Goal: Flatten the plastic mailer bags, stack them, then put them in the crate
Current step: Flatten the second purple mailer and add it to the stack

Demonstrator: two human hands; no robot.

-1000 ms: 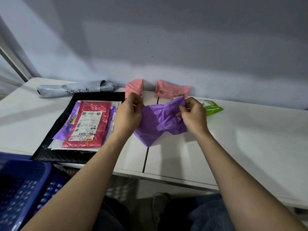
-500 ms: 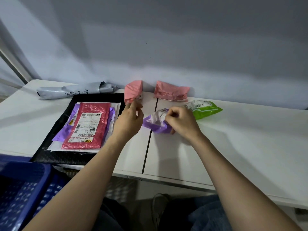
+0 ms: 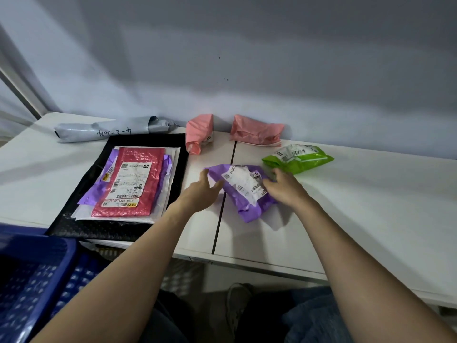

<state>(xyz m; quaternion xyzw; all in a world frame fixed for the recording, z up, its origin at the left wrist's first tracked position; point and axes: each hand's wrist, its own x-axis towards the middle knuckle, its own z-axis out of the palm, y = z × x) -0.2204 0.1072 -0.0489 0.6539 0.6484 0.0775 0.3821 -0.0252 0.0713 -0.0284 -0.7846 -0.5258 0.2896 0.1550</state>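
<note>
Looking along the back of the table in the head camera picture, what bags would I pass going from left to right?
Grey rolled mailer → small pink mailer → wider pink mailer → green mailer.

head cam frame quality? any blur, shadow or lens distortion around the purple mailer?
Head view: wide-angle bowing bends the table edge and wall; soft overall, so the label print on the purple mailer is unreadable; left hand and right hand slightly smeared; a soft shadow falls beneath the mailer; no strong glare.
</note>
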